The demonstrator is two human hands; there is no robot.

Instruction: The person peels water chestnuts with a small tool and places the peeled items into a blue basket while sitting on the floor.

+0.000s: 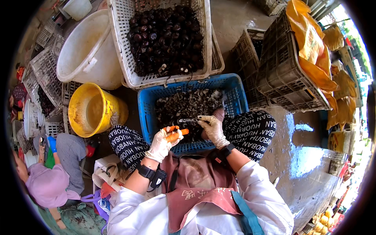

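My right hand [213, 130], in a thin pale glove, is closed around a small, narrow metal blade [188, 121] that points left. To its left, my left hand [161, 145] wears a similar glove with orange finger covers [177, 135] on two digits. Its fingers are curled together, and what they hold, if anything, is too small to make out. Both hands hover above the near part of a blue plastic basket [192, 148] between my knees. Inside lie dark and whitish peelings [184, 103].
Beyond it, a white crate [118, 43] holds dark round water chestnuts [166, 37]. A yellow bucket [102, 111] and large white tub [88, 49] stand left. Stacked crates [282, 66] with orange sacks [311, 39] rise on the right. Another person [51, 184] sits at lower left.
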